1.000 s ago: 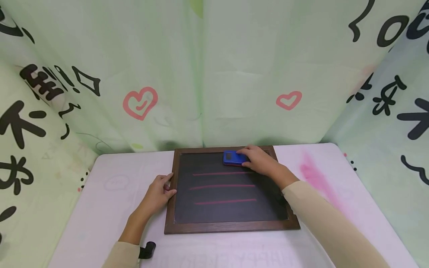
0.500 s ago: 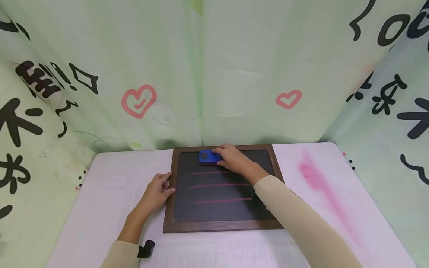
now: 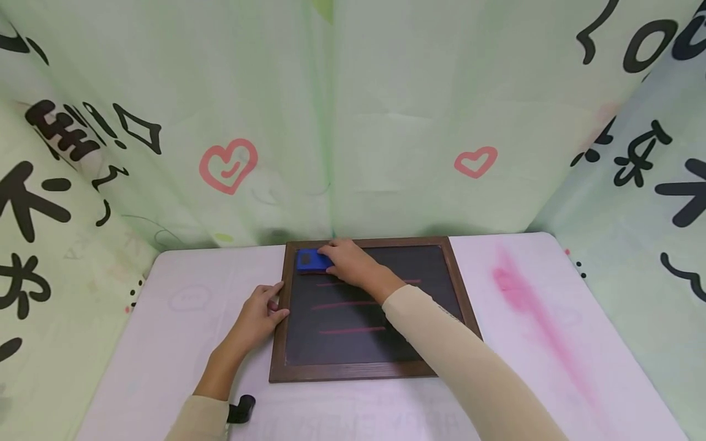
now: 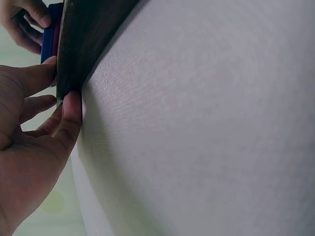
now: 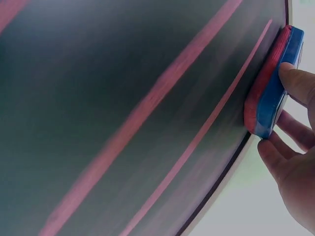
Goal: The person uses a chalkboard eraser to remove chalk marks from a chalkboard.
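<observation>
"What's carrying everything?"

"A white desk [image 3: 149,343] with a faint lilac cast and rounded far corners. Up close its surface shows a fine, woven-looking grain."

"And what lies on it?"

"A wood-framed blackboard [image 3: 353,372], reaching the far edge, its long sides running left to right."

"Any marks on the desk itself?"

"Yes, a long pink smear [image 3: 514,289] to the blackboard's right, and a faint rounded outline [image 3: 190,299] to its left."

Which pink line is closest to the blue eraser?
The far line on the board: the eraser sits just beyond it, with no other line between; the middle line and near line are farther off.
</observation>
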The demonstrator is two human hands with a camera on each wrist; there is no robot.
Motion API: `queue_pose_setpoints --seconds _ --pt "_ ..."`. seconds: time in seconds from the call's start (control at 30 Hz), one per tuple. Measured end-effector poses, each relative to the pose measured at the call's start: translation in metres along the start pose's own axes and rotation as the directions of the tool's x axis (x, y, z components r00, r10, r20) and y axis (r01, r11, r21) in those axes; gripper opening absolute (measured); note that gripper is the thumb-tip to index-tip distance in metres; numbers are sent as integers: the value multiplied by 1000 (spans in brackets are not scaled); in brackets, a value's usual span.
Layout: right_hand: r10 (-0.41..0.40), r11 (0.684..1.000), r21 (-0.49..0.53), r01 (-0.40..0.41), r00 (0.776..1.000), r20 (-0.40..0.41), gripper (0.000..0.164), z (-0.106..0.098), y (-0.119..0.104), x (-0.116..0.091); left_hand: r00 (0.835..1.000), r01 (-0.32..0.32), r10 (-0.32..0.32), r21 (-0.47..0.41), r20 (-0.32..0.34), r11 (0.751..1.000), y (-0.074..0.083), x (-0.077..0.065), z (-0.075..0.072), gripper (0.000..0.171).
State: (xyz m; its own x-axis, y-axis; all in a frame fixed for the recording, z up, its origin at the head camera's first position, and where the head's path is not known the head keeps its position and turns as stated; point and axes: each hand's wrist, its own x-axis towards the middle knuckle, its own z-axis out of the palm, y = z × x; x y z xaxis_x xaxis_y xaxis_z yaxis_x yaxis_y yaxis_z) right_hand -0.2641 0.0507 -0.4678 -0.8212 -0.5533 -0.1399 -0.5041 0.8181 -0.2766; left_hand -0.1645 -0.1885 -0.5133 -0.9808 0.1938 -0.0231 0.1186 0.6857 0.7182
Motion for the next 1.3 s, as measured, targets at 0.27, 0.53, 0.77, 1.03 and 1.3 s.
queue_pose_setpoints --seconds 0.27,0.53,0.77,1.03,1.3 --pt "-3 1000 -14 3 1000 -20 51 2 -12 0 1000 -7 7 -4 -6 1000 2 1 1 62" --pt "4 1000 12 -4 1000 -22 52 1 -6 -4 1000 -7 7 1 -3 1000 3 1 1 62" --pt "40 997 64 -40 999 -2 53 -2 11 -14 1000 -14 14 2 -5 1000 3 0 1 62" --pt "84 988 128 -84 996 3 52 -5 43 -32 1000 -13 13 4 -9 1000 2 -1 1 61" --pt "101 983 158 -97 995 -20 51 -14 79 -63 1000 -13 13 4 -11 1000 1 0 1 61"
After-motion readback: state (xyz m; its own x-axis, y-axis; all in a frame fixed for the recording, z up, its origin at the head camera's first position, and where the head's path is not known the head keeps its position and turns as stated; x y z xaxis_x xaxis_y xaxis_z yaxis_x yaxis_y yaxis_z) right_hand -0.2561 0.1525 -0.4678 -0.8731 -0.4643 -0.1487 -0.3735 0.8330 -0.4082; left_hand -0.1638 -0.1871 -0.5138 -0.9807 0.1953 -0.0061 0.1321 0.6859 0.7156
